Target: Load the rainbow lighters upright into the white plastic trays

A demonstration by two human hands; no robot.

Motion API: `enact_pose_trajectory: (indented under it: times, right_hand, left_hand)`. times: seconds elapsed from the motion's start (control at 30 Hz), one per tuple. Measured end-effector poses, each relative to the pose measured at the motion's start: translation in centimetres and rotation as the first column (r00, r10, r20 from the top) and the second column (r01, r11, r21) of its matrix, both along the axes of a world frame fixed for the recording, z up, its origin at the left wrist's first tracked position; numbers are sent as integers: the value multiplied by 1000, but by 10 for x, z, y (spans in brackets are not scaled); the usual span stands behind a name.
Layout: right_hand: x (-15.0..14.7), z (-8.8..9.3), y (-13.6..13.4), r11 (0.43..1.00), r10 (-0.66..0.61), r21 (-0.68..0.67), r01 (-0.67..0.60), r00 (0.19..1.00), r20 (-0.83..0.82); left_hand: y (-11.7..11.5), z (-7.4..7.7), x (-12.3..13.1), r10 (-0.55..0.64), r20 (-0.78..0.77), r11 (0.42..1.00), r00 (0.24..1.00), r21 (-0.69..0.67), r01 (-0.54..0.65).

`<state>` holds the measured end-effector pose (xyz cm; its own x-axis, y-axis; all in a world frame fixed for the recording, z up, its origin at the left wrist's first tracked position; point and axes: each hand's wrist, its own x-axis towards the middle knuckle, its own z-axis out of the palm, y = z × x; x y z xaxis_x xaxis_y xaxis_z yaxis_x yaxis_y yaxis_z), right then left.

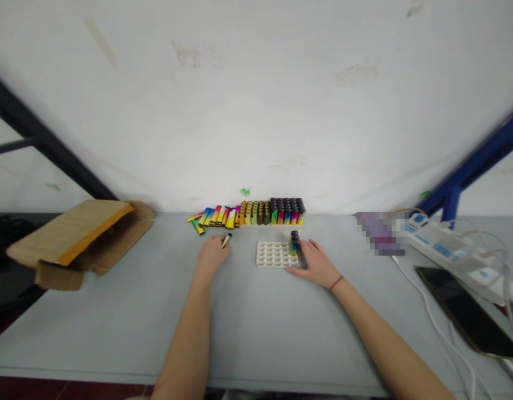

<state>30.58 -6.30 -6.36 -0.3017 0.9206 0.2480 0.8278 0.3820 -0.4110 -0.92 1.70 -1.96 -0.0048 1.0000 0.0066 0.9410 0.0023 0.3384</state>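
Observation:
My left hand [213, 256] is closed on a small lighter [227, 240], yellowish with a dark end, just above the tabletop. To its right lies a white tray [277, 265] with rows of holes. A few colourful lighters with black tops [294, 243] stand upright in the tray's right end. My right hand [317, 264] grips that end, thumb at the front corner and fingers along the far side. Behind, loose multicoloured lighters [217, 215] lie in a heap against the wall. Beside them stand upright yellow-and-green lighters [255, 212] and a block of black-topped lighters [287, 210].
An opened cardboard box [89, 233] lies on the left of the grey table [248, 344]. On the right are a blurred purple item [379, 233], a white power strip [443, 247], a dark phone [464, 311] and white cables [431, 311]. The wall [256, 111] bounds the back.

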Motion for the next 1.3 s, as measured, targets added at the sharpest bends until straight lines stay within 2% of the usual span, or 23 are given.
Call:
enact_pose_trajectory:
  times: [0.1,0.17,0.23,0.3,0.37,0.43,0.53,0.63,0.77,0.87,1.03,1.3]
  right_hand:
    - [0,0,0,1000,-3,4,3,1000,-4]
    - [0,0,0,1000,-4,-3,4,1000,-5]
    - [0,1,0,1000,-2,-10,2,1000,-7]
    - [0,1,0,1000,0,-10,0,1000,-9]
    - [0,1,0,1000,0,-6,0,1000,-8]
    - [0,0,0,1000,-2,-1,2,1000,-8]
    - [0,0,0,1000,1,11,-1,1000,-9]
    - [0,0,-1,1000,1,15,-1,1000,-5]
    - [0,-1,-1,1000,0,11,0,1000,-2]
    - [1,-1,-1,1000,5,10,-5,1000,0]
    - [1,-1,-1,1000,7,6,-7,1000,-6]
    - [-1,1,-2,1000,3,-10,-3,1000,-13]
  left_hand:
    - [-1,7,0,-40,131,999,991,-2,41]
    - [-2,13,4,-9,352,999,936,-35,22]
    - [-5,18,12,41,618,995,785,-96,23]
    - [-8,21,23,86,819,988,567,-143,57]
    - [-13,22,36,121,916,982,382,-166,87]
    - [-17,21,49,146,946,975,288,-187,123]
    - [-24,18,66,126,965,970,231,-168,175]
    - [-29,14,80,126,981,976,146,-149,159]
    - [-30,11,91,224,972,969,69,-230,94]
    - [-27,12,91,281,959,955,22,-282,92]
    - [-23,16,81,237,971,968,17,-238,74]
    - [-19,13,70,294,956,956,-14,-294,-7]
